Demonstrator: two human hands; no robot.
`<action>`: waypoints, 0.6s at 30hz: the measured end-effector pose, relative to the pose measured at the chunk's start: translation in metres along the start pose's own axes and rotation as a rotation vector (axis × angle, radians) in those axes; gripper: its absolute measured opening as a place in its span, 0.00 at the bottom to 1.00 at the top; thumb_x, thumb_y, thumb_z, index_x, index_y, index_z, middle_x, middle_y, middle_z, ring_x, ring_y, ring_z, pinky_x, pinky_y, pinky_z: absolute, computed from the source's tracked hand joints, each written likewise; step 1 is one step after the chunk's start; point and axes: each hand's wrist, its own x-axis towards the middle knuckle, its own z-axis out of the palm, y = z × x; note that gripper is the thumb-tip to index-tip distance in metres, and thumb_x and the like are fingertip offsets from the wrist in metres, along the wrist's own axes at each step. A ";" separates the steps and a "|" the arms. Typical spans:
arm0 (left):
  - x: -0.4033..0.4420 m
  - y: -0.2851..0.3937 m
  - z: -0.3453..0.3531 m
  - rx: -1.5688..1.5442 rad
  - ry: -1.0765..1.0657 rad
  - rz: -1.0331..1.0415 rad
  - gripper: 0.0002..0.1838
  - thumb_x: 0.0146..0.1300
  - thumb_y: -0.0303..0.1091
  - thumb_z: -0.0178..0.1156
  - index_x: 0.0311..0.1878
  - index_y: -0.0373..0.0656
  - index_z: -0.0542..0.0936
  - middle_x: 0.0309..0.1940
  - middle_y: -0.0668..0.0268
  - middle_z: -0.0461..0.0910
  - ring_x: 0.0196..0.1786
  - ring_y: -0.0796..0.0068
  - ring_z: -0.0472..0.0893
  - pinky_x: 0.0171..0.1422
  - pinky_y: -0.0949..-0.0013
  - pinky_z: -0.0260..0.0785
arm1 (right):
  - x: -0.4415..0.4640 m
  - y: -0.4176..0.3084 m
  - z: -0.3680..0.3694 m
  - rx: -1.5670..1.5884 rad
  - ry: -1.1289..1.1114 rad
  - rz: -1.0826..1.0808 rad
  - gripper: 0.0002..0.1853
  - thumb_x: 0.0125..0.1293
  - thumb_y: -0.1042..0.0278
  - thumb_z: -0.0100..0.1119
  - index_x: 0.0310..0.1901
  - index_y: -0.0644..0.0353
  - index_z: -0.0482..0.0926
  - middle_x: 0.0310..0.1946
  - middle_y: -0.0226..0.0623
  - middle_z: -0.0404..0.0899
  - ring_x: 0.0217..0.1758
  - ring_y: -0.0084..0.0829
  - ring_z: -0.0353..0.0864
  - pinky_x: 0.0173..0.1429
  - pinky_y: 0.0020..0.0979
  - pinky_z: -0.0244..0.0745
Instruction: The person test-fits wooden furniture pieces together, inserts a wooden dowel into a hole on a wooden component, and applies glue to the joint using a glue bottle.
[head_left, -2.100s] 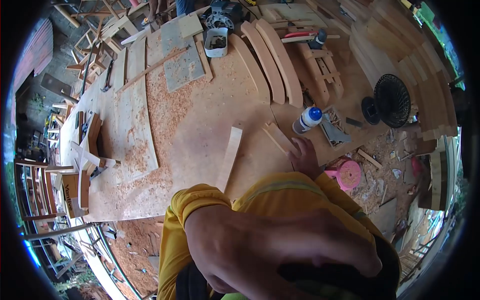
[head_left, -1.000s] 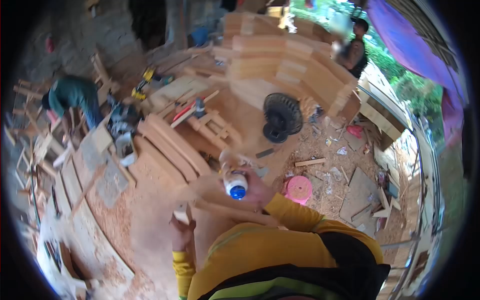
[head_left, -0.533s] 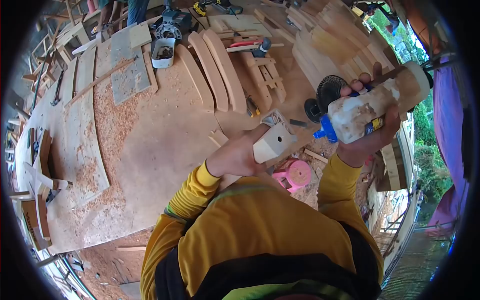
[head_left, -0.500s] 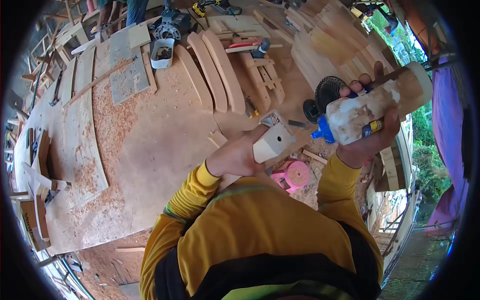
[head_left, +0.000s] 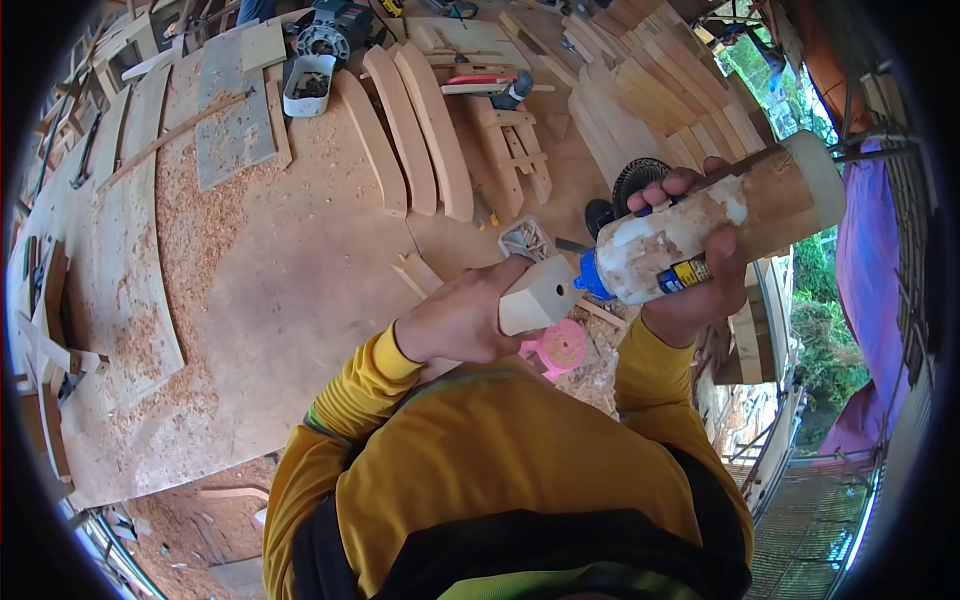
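Observation:
My left hand point(head_left: 465, 318) is wrapped round a pale wooden piece point(head_left: 535, 300), whose end face with a small dark hole is turned toward the bottle. In my right hand point(head_left: 700, 285) is a large, stained white bottle point(head_left: 740, 215), tilted so its blue cap point(head_left: 593, 277) points down and left. The nozzle tip is very close to the holed end of the wood; whether they touch I cannot tell. Below my left hand, part of the wooden piece is hidden by the hand and shirt.
Curved wooden pieces point(head_left: 430, 130) lie on the work table point(head_left: 300, 250), with a white tub point(head_left: 308, 86) and power tool point(head_left: 322, 35) at their left. A slatted wooden frame point(head_left: 515, 155), a black fan point(head_left: 640, 178), a pink stool point(head_left: 562, 346) and stacked boards point(head_left: 660, 90) are farther right.
The bottle has moved left and its blue nozzle is now close to the wood's hole. My left hand keeps its hold on the wood. The view has shifted slightly.

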 end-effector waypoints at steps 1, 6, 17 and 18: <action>0.000 0.001 -0.001 -0.007 -0.011 -0.014 0.36 0.47 0.30 0.69 0.63 0.38 0.71 0.44 0.47 0.83 0.47 0.46 0.85 0.53 0.57 0.77 | -0.001 0.001 0.000 0.010 -0.004 0.005 0.39 0.63 0.59 0.66 0.72 0.62 0.60 0.55 0.52 0.78 0.58 0.45 0.82 0.66 0.50 0.77; 0.000 0.004 0.000 -0.020 0.011 0.039 0.34 0.50 0.34 0.76 0.60 0.37 0.72 0.45 0.46 0.83 0.50 0.41 0.83 0.53 0.50 0.75 | -0.003 0.003 -0.002 0.020 -0.065 0.003 0.38 0.63 0.59 0.66 0.71 0.62 0.62 0.56 0.51 0.78 0.59 0.45 0.81 0.67 0.51 0.76; 0.001 -0.002 0.003 0.020 -0.016 0.030 0.36 0.47 0.30 0.67 0.63 0.36 0.70 0.44 0.44 0.82 0.48 0.43 0.84 0.54 0.54 0.76 | -0.005 -0.003 0.004 -0.207 0.077 -0.014 0.39 0.64 0.51 0.65 0.68 0.67 0.61 0.49 0.48 0.79 0.51 0.43 0.81 0.60 0.49 0.78; 0.001 -0.003 0.004 0.022 -0.017 0.029 0.36 0.47 0.31 0.67 0.63 0.36 0.70 0.44 0.44 0.82 0.49 0.43 0.84 0.54 0.54 0.76 | -0.005 -0.003 0.004 -0.210 0.078 -0.012 0.39 0.64 0.51 0.64 0.68 0.67 0.61 0.49 0.48 0.79 0.51 0.43 0.81 0.60 0.49 0.78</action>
